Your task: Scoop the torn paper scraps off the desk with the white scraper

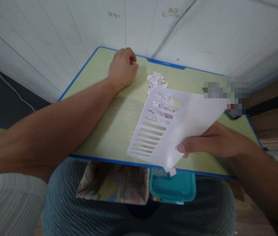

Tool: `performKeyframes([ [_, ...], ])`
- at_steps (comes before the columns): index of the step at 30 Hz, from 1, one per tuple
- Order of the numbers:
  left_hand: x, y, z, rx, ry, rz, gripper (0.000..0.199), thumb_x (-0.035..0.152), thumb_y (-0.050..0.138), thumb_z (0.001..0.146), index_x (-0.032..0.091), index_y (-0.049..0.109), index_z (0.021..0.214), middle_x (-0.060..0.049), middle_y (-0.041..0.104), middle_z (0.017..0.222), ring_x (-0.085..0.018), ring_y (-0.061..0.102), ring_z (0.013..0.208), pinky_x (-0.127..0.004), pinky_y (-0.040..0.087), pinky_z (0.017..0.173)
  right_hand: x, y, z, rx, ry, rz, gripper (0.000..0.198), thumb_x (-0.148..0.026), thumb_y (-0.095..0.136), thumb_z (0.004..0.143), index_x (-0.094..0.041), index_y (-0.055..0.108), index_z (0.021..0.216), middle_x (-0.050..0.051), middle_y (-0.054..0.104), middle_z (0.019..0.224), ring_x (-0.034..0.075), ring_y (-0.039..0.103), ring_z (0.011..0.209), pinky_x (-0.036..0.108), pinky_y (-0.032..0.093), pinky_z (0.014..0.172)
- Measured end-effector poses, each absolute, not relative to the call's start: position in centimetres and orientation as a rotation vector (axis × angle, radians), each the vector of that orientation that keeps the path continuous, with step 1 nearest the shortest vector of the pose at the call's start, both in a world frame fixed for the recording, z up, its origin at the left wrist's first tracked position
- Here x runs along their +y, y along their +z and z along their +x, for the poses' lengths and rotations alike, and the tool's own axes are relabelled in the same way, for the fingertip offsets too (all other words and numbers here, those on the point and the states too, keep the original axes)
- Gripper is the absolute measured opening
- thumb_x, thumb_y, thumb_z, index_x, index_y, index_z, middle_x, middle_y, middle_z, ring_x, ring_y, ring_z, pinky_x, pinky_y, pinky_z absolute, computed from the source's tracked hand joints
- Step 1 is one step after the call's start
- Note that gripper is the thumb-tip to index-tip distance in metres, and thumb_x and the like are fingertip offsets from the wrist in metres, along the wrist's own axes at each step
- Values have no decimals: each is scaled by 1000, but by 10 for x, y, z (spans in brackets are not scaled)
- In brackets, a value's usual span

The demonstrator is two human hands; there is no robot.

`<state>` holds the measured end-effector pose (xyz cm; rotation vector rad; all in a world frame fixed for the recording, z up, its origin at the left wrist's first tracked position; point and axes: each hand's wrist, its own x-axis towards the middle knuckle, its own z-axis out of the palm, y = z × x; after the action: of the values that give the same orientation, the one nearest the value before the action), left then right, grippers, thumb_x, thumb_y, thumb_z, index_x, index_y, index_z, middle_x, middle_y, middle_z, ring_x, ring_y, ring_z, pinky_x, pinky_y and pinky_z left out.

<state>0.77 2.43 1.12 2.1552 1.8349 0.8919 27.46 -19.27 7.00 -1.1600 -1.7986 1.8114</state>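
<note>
At centre, a basket is showing white, scraps pink-flecked white, the table pale green edged blue; at lower centre, a box is showing teal.

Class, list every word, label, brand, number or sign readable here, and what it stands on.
No text can be read.
Cardboard box: faint marking, too blurred to read.
Paper scraps: coloured marks, too small to read.
Pixelated area at right: nothing legible.

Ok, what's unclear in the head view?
Head view:
Torn white-and-pink paper scraps: partly behind the white slotted plastic panel.
Right hand: most fingers hidden behind that panel.
Items on the right of the pale green table: masked by pixelation.
Left hand: its back hides the palm.
</note>
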Motion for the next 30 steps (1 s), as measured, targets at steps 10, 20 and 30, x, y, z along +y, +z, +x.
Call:
performKeyframes([
  [10, 27, 9, 5, 1775, 900, 2119, 43, 27, 58, 103, 38, 76, 140, 1, 76, 152, -29, 61, 133, -50, 47, 127, -191, 65, 271, -1787, 1745, -1134, 16, -26, 91, 88, -20, 81, 77, 4, 84, 76, 21, 78, 66, 28, 70, 62],
  [20, 26, 8, 3, 1790, 957, 2161, 36, 22, 60, 104, 35, 78, 131, -3, 81, 141, -27, 67, 128, -49, 54, 124, -190, 63, 273, -1742, 1849, -1134, 7, -23, 92, 87, -22, 86, 84, 3, 86, 81, 19, 80, 68, 27, 71, 64],
  [30, 25, 7, 2, 1780, 920, 2213, 33, 20, 58, 108, 32, 77, 132, -6, 78, 143, -28, 64, 133, -48, 53, 126, -189, 56, 272, -1660, 1828, -1123, 13, -25, 96, 86, -19, 86, 89, 3, 85, 81, 19, 78, 67, 26, 68, 62],
])
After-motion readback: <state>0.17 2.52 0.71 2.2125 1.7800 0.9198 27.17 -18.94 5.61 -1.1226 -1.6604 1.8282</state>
